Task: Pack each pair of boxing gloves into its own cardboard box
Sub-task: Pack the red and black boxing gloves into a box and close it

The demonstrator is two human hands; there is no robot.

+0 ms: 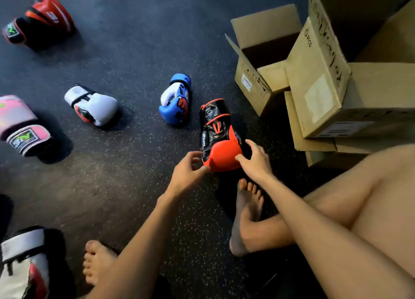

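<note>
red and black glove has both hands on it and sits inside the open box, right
Not inside: the head view shows the red and black glove on the floor outside the open box. Left hand and right hand are on it.

Head camera, apparently low, faces floor (125, 51).

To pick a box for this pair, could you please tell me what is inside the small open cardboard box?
Inside the open box, only bare cardboard and dark shadow show; no glove visible. Its floor is hidden behind the near flap.
</note>
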